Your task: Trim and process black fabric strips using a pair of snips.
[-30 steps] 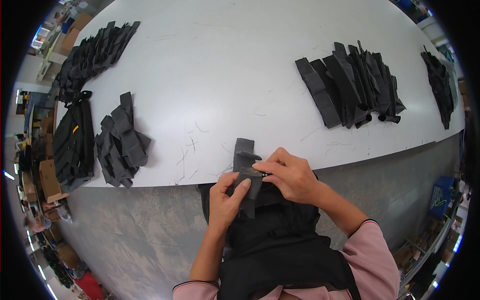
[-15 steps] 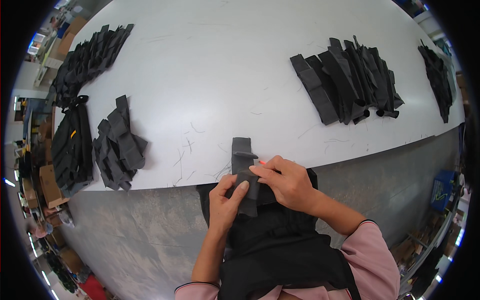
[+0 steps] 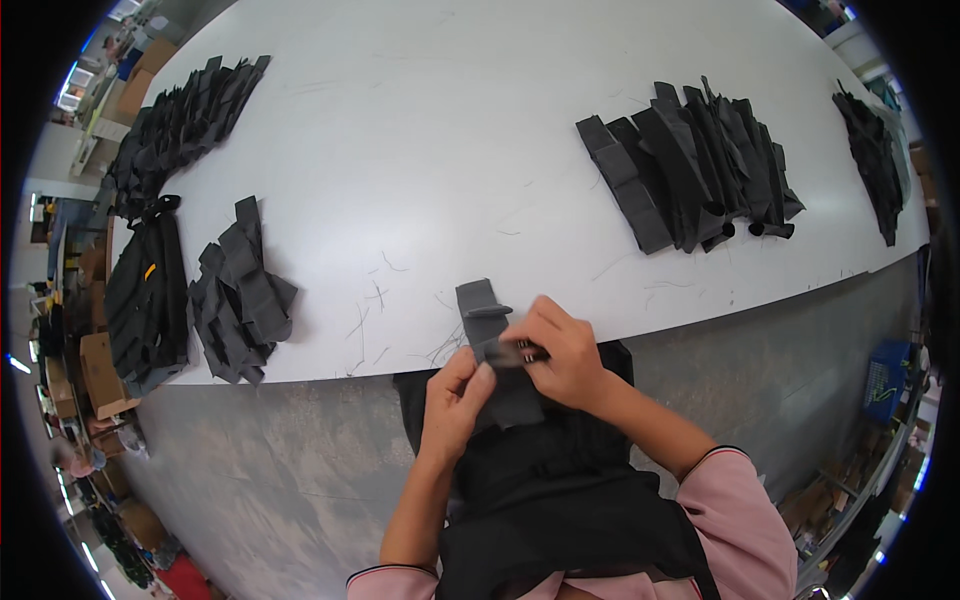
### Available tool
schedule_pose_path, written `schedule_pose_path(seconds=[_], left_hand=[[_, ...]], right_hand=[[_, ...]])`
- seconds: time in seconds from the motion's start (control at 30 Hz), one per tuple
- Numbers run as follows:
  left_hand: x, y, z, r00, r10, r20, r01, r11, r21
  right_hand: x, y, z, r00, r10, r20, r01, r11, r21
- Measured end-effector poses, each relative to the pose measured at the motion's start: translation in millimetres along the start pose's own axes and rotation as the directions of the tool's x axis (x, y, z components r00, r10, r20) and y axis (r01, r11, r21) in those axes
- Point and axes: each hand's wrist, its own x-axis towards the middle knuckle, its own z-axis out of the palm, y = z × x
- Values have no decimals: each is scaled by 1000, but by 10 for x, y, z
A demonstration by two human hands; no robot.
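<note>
A dark grey fabric strip point(image 3: 478, 298) with a folded loop standing up from it lies over the table's near edge and hangs toward my lap. My left hand point(image 3: 453, 402) pinches its left side between thumb and fingers. Closed around a small dark-handled tool, thread snips point(image 3: 533, 351) by its look, my right hand point(image 3: 568, 356) is at the strip's other side. The tool's metal end is blurred by motion and points at my left thumb, over the fabric.
Bundles of dark strips lie on the white table point(image 3: 420, 150): a fanned pile point(image 3: 690, 170) at right, a smaller pile point(image 3: 240, 290) at left and another point(image 3: 185, 130) behind. A black bag point(image 3: 148, 300) sits at the left edge. Loose threads are scattered nearby.
The thread snips have swung into view, with their blurred end over the strip. My right hand has shifted slightly left and up. The strip's hanging end has moved right.
</note>
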Motion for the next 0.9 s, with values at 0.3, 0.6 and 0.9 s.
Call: schedule_pose_path(seconds=[0.3,0.6,0.9], left_hand=[[155,-83,55,981,-148,-128,123,975,-184],[211,-40,68,960,-136,-246,81,972,-222],[162,3,62,959,-136,-248,71,965,-254]], right_hand=[[18,76,191,898,440,-17,-386,805,451],[-446,-98,-187,913,401,76,-408,897,170],[-312,-54,-93,886,398,238,-464,763,450]])
